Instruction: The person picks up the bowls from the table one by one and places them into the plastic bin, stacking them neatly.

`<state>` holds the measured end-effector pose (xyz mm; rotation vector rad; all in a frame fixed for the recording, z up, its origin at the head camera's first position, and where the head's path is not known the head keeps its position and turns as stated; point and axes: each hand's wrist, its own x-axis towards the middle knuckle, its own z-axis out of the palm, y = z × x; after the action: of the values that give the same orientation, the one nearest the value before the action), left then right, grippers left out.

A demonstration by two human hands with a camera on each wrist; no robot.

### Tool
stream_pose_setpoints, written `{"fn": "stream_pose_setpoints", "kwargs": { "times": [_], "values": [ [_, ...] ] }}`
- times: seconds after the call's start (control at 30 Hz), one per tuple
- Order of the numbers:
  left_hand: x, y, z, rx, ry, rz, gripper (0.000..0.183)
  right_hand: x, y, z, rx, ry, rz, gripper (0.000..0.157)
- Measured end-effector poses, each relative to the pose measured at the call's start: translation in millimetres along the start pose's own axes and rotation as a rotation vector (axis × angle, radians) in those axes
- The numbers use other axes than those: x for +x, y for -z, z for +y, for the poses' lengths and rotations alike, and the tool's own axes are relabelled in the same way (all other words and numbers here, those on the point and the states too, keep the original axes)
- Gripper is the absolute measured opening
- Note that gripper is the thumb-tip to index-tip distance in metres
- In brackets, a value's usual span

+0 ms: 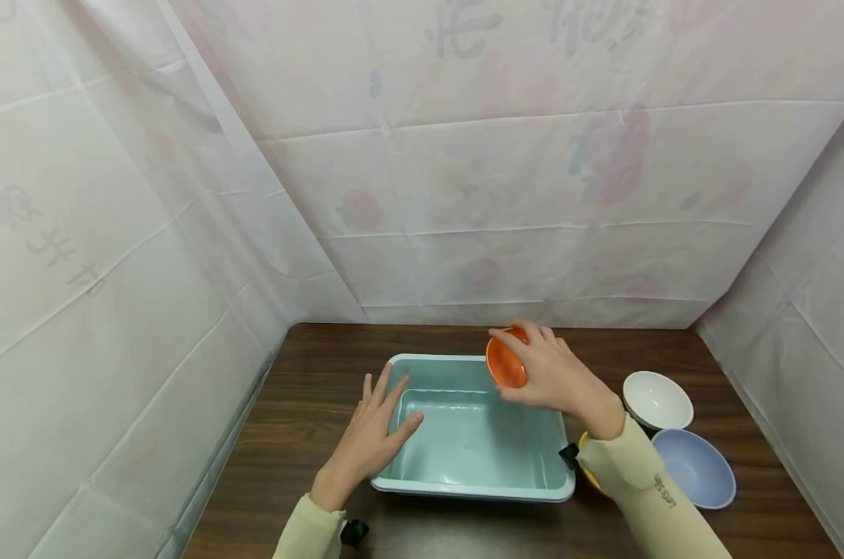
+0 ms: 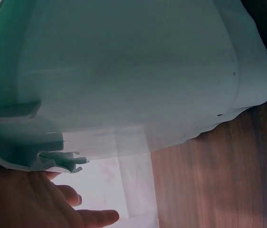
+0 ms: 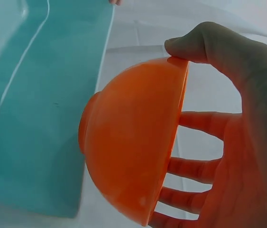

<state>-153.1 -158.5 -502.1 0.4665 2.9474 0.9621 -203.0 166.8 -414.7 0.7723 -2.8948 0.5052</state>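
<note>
A light teal plastic basin [image 1: 474, 491] stands on the table, with nothing lying in it. Over its far right corner, my right hand [image 1: 557, 374] holds an orange bowl [image 1: 505, 361] tipped onto its side. In the right wrist view the thumb [image 3: 185, 47] presses one edge of the bowl's rim while the fingers reach across to the far part of it. My left hand [image 1: 367, 433] is at the basin's left rim, fingers spread and mostly straight. The left wrist view shows that hand [image 2: 24, 199] beside the basin's rim; whether it touches is hard to tell.
Right of the basin are a white bowl [image 1: 658, 398] and a periwinkle-blue bowl [image 1: 696, 468]. A yellow bowl [image 1: 592, 475] is mostly hidden by the right sleeve [image 1: 645, 473]. Pale printed sheets [image 1: 491, 171] enclose the dark wooden table [image 1: 303, 388] at the back and sides.
</note>
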Motion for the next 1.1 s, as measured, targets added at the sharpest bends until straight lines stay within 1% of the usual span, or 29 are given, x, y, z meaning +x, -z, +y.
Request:
{"fn": "stream_pose_setpoints", "kwargs": {
  "times": [0.2,0.37,0.5,0.7,0.9,1.1],
  "values": [
    [0.7,-0.7,0.1,0.013,-0.006,0.016,0.074,4,-6.4,-5,-0.005,0.07,-0.001,0.084],
    [0.5,-0.6,1.2,0.016,-0.003,0.015,0.075,4,-11.1,-8,-0.011,0.115,-0.004,0.084],
    [0.7,-0.3,1.8,0.014,-0.002,0.016,0.075,5,-13.1,-13,-0.012,0.131,-0.032,0.083],
    [0.9,0.6,2.5,0.013,0.008,0.005,0.075,8,-16.3,-19,-0.041,0.164,-0.074,0.084],
    [1.6,0.7,1.9,0.022,0.007,0.004,0.074,11,-24.5,-23,-0.074,0.224,-0.106,0.083],
    [1.4,1.2,2.3,0.01,0.015,-0.001,0.076,13,-33.7,-28,-0.09,0.28,-0.134,0.083]
  ]
}}
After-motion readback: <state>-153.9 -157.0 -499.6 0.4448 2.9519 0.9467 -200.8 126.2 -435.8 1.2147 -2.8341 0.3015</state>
